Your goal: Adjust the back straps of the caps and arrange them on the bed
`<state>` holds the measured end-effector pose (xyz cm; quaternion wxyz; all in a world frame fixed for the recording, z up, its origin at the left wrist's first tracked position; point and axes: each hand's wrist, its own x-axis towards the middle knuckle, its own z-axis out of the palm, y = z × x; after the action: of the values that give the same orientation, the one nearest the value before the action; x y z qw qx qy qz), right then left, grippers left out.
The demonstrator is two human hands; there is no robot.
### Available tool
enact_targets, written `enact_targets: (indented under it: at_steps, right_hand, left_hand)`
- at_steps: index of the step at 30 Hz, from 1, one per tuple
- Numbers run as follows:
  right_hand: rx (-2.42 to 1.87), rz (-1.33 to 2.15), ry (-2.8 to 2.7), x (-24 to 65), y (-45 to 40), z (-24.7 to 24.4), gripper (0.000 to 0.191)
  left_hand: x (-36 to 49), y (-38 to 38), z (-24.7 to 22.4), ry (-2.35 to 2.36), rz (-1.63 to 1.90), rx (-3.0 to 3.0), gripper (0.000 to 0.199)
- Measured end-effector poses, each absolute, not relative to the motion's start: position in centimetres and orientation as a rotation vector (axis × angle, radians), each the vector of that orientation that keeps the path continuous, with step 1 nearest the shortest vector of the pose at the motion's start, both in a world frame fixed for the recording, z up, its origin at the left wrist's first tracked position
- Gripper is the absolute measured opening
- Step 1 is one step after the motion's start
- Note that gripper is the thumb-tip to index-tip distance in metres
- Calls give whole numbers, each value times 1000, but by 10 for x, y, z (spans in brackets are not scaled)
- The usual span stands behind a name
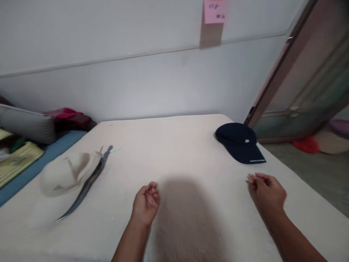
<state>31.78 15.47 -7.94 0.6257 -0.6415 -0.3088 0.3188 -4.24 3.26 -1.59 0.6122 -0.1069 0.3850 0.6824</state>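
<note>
My left hand (147, 202) is over the pale sheet near the front middle, palm partly up and fingers curled in. Nothing shows in it. To the right, my right hand (268, 191) has its fingers bent toward the thumb, slightly blurred, with no object visible in them. Just beyond it a navy baseball cap (236, 142) lies with its brim toward the front right; a small white mark is on the crown and white lettering on the brim edge. On the left is a blurred white hat-like item (65, 174) with a dark curved strip (89, 182) along its right side.
A pale cover (163, 145) spreads over the flat surface up to a white wall (163, 87). A pink note (215, 11) is stuck on the wall. At the left are a grey cushion (29, 123) and folded cloths. A framed door (300, 91) and floor are at the right.
</note>
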Motion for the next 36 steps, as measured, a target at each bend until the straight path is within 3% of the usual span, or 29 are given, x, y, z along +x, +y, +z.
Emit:
enact_targets:
  at_steps: [11,21,36]
  right_hand:
    - [-1931,621,-1584,251,108,-69,24]
    - [-2097,531,-1636,245,113,-60,26]
    - [-2158,496,-1685,242,112,-57,26]
  left_hand:
    - [-153,-15,-11,836,2042,-399,19]
    - [-248,-84,-29,1057,2370,-604,19]
    - [-258,-90,-34,1136,2407,-550,19]
